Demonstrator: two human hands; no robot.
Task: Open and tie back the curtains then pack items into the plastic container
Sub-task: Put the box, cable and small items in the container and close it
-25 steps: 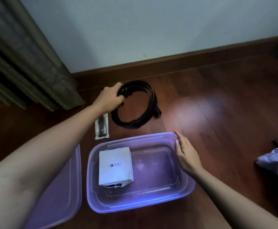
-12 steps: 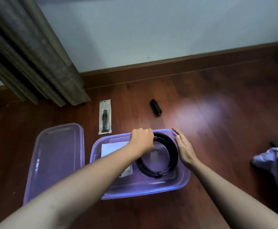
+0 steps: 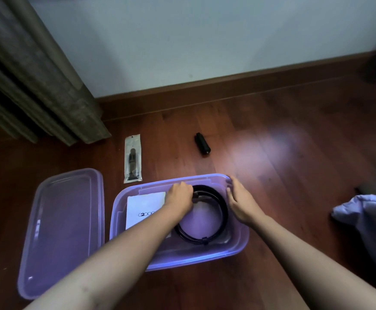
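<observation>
A purple plastic container (image 3: 238,248) sits open on the wooden floor. Inside it lie a white box (image 3: 143,208) on the left and a coiled black cable (image 3: 218,227) on the right. My left hand (image 3: 180,196) is inside the container, fingers closed on the coil's far left part. My right hand (image 3: 240,201) rests flat with fingers together against the container's right rim. Beyond the container lie a clear packet with a dark strap (image 3: 133,158) and a small black cylinder (image 3: 202,147). Brown curtains (image 3: 37,70) hang at the upper left.
The container's purple lid (image 3: 63,229) lies flat on the floor to the left. A pale crumpled cloth (image 3: 370,222) lies at the right edge. A wooden skirting board (image 3: 227,88) and a white wall close off the far side.
My left hand carried the black cable coil from the floor by the wall into the container and has set it down there. The small black cylinder stayed behind. My right hand kept to the rim.
</observation>
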